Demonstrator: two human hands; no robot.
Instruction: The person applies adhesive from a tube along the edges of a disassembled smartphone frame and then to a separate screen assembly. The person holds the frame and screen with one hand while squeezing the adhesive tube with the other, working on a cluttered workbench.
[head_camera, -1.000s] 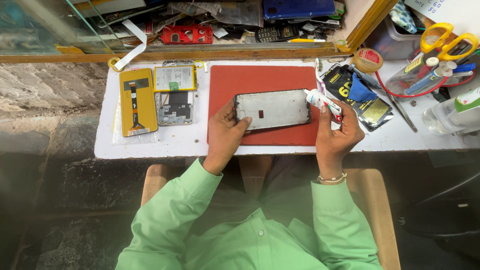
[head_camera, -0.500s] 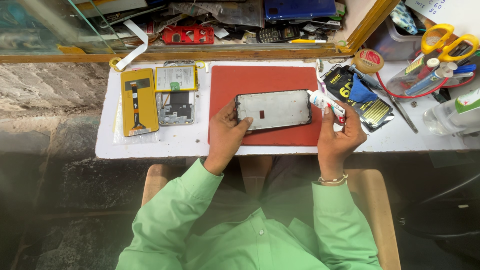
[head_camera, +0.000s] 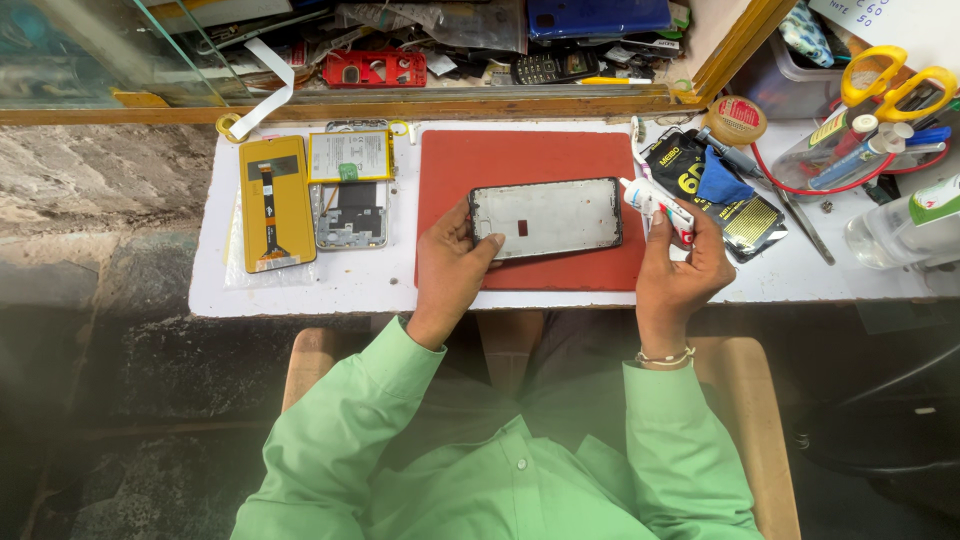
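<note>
- The phone frame (head_camera: 546, 218) lies flat on the red mat (head_camera: 530, 160), near the mat's front edge.
- The left hand (head_camera: 450, 270) rests on the mat, fingers curled narrow, pinching the frame's left end, thumb tip on its face.
- The right hand (head_camera: 680, 272) is closed around a small white tube (head_camera: 655, 205), whose nozzle touches the frame's right edge.
- An opened phone (head_camera: 350, 190) and a yellow panel (head_camera: 275, 205) lie well apart, left of the mat.

- only one cam, head-mounted, looking straight down at the white table (head_camera: 330, 290)
- fairly close, lap at bottom edge, shelf clutter up top
</note>
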